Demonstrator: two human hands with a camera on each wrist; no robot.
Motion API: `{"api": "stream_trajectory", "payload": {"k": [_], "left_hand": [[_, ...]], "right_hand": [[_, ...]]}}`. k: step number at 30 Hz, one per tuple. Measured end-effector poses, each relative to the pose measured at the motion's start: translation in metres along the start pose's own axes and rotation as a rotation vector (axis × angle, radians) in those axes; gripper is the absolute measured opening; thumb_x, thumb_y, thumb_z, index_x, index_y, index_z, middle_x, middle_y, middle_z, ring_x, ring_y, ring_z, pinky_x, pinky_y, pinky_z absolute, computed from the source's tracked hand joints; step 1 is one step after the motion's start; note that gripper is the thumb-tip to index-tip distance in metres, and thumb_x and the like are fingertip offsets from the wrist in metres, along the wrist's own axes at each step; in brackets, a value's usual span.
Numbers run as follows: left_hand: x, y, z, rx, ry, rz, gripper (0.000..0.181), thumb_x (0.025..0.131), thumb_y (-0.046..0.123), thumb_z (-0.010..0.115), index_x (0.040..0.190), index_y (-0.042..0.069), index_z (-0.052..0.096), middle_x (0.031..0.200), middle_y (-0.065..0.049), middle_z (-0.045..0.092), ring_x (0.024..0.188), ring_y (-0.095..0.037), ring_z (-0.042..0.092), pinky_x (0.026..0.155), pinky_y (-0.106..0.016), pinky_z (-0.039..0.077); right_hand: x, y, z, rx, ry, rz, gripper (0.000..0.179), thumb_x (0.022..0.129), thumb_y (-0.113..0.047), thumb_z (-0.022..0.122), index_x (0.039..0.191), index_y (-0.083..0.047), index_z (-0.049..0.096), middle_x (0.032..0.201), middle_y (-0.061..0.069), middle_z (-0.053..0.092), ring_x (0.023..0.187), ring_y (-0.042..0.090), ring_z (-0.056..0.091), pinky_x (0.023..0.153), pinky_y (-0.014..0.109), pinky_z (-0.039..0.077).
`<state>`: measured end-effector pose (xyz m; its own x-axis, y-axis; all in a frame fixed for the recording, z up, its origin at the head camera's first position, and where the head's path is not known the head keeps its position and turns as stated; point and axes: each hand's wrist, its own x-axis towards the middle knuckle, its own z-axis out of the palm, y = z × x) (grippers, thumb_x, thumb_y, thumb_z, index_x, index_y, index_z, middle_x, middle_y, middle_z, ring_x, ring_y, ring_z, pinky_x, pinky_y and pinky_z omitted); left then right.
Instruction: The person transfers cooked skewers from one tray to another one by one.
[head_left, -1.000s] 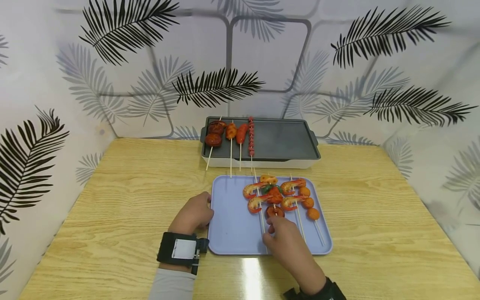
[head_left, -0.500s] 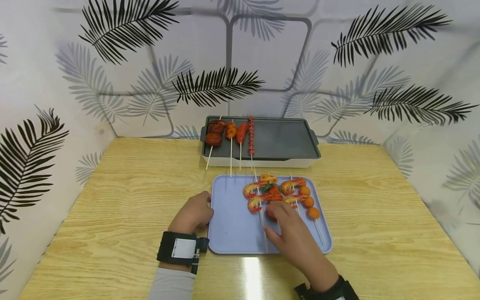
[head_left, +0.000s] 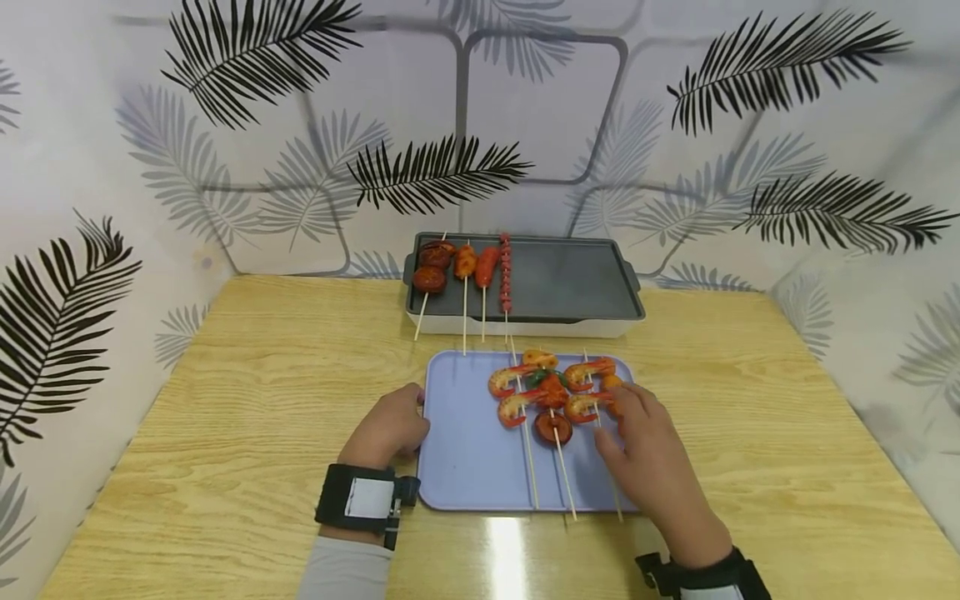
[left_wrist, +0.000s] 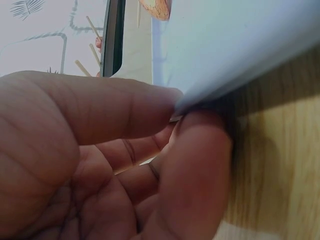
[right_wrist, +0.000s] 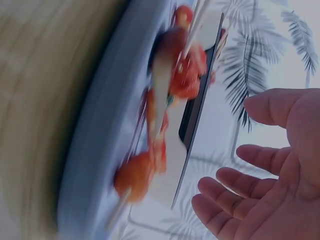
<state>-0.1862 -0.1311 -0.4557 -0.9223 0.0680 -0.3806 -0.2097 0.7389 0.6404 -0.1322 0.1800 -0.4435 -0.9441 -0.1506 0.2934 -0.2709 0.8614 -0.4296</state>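
My left hand (head_left: 386, 427) pinches the left edge of a lavender tray (head_left: 468, 471); in the left wrist view its thumb and a finger meet at the tray's rim (left_wrist: 187, 97). My right hand (head_left: 651, 458) is held over the tray's right side, and in the right wrist view its fingers are spread with nothing between them. Two shrimp skewers (head_left: 514, 410) (head_left: 582, 408) lie on the tray. Between them is a skewer with a dark round slice (head_left: 552, 428) and red pieces. An orange-ball skewer (right_wrist: 134, 177) at the right is partly hidden by my right hand in the head view.
A dark grey grill plate (head_left: 570, 279) on a white base stands behind the tray. Along its left half lie several skewers, including a red sausage (head_left: 487, 267) and a thin beaded red one (head_left: 506, 275). Everything rests on a wooden table (head_left: 262, 400) before a leaf-patterned backdrop.
My right hand has let go of the middle skewer's stick, opened and moved right toward the orange balls. My left hand has stayed at the tray's edge.
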Motion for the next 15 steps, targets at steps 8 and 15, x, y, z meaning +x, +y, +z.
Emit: {"api": "stream_trajectory", "payload": {"k": [8,15], "left_hand": [[0.001,0.000,0.001,-0.010,0.001,-0.005,0.043,0.089,0.000,0.054,0.132,-0.006,0.052,0.084,-0.014,0.061,0.059,-0.022,0.059,0.049,-0.028,0.045],[0.000,-0.002,0.000,0.001,0.013,-0.007,0.044,0.088,-0.001,0.054,0.132,-0.006,0.052,0.082,-0.013,0.061,0.059,-0.021,0.058,0.049,-0.029,0.043]], "right_hand": [[0.006,0.045,-0.015,0.112,-0.131,0.223,0.056,0.097,-0.014,0.057,0.143,0.011,0.038,0.139,0.035,0.041,0.117,0.050,0.051,0.087,0.061,0.047],[0.011,0.074,-0.013,0.193,-0.322,0.380,0.062,0.100,-0.020,0.052,0.149,0.010,0.026,0.142,0.037,0.039,0.120,0.049,0.053,0.087,0.056,0.050]]}}
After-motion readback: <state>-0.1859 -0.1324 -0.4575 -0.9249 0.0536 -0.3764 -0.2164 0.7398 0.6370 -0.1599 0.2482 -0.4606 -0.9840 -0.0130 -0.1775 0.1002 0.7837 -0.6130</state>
